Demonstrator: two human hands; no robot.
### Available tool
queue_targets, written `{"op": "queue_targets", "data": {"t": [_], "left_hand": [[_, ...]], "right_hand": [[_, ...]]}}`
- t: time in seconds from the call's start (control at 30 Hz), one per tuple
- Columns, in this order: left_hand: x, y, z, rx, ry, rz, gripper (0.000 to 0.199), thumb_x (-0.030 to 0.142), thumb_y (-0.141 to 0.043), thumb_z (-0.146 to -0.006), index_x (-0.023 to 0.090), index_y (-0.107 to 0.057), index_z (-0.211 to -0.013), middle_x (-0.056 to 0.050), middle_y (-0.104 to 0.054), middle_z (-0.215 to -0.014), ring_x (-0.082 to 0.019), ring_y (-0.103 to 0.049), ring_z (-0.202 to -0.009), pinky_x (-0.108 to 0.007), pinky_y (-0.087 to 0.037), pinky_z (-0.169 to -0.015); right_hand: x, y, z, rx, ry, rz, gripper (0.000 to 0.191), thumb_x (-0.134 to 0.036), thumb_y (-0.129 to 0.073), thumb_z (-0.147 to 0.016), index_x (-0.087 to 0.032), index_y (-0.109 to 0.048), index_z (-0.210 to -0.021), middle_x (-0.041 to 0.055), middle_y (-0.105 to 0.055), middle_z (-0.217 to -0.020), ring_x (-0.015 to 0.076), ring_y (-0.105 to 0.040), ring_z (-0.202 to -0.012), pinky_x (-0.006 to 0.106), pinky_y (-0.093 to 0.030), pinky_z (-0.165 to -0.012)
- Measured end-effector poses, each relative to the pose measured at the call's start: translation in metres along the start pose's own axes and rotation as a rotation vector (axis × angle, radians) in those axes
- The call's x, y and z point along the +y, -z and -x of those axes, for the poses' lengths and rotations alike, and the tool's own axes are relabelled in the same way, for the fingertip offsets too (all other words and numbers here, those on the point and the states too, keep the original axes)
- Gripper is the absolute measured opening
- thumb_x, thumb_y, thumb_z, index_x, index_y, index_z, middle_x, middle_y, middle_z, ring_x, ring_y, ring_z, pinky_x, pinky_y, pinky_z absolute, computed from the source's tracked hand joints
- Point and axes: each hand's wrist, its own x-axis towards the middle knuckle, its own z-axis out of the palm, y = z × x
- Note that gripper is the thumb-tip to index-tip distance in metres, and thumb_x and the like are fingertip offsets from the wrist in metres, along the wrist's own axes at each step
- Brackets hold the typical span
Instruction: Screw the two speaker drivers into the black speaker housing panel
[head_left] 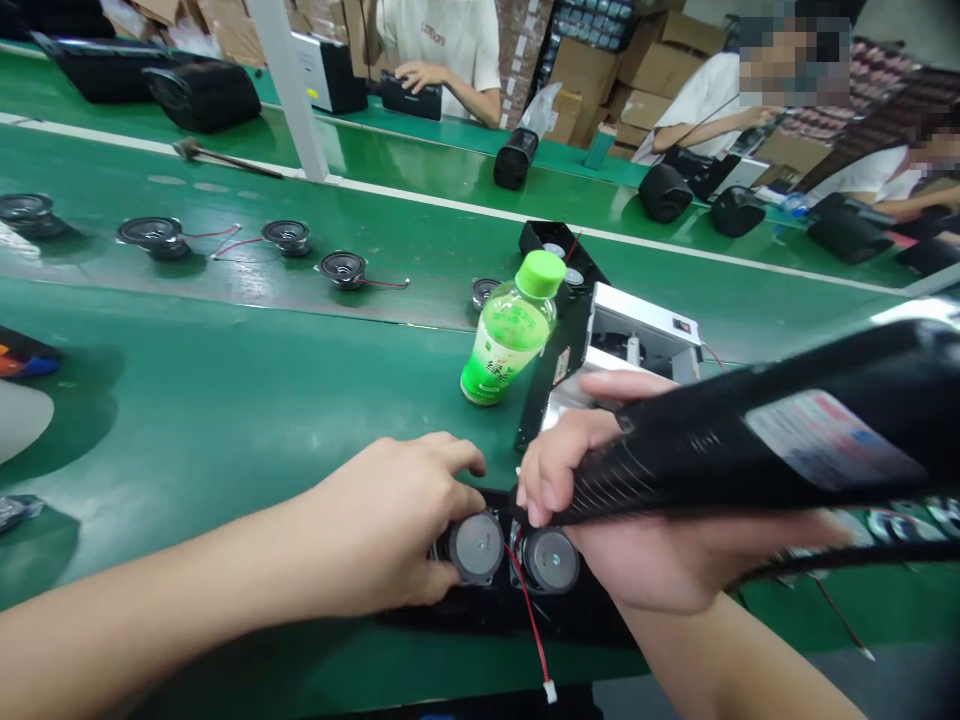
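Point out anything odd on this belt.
A green-capped drink bottle stands tilted on the green belt, close to the loose speakers. A drink looks out of place among parts, and could spill.

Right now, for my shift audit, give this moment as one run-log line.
left hand on speaker driver | right hand holds black speaker housing

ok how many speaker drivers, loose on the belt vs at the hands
loose speaker drivers on the green belt: 5
speaker drivers at the left hand and right hand: 2
total: 7
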Motion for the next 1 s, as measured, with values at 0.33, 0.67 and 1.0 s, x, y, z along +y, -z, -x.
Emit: {"op": "queue_targets", "data": {"t": [0.33, 0.67, 1.0], "left_hand": [[-0.013, 0.006, 0.009, 0.011, -0.006, 0.153, 0.033, 0.034, -0.080, -0.088, 0.039, -0.084, -0.120, 0.000, -0.071, -0.134, -0.023, -0.074, -0.113, -0.027, -0.061, -0.092], [-0.008, -0.018, 0.023, 0.177, -0.024, 0.034, 0.041, 0.033, -0.080, -0.091, 0.039, -0.081, -0.132, -0.004, -0.071, -0.134, -0.026, -0.073, -0.116, -0.035, -0.063, -0.099], [0.001, -0.018, 0.018, 0.138, 0.036, 0.067, 0.041, 0.021, -0.082, -0.085, 0.035, -0.083, -0.124, -0.004, -0.074, -0.122, -0.027, -0.071, -0.115, -0.038, -0.061, -0.102]], "right_hand": [[0.015, -0.003, -0.005, -0.154, 0.058, -0.169, 0.067, -0.086, -0.052, -0.104, -0.024, -0.056, -0.130, -0.0050, -0.056, -0.074, 0.0126, -0.053, -0.054, 0.026, -0.046, -0.050], [0.019, 0.001, -0.004, -0.273, 0.115, -0.196, 0.054, -0.076, -0.051, -0.111, -0.023, -0.048, -0.107, -0.0041, -0.048, -0.083, 0.0086, -0.052, -0.064, 0.024, -0.044, -0.057], [0.029, 0.007, -0.001, -0.321, 0.095, -0.133, 0.066, -0.082, -0.048, -0.108, -0.022, -0.057, -0.134, 0.0000, -0.051, -0.087, 0.0132, -0.049, -0.068, 0.029, -0.042, -0.056]]}}
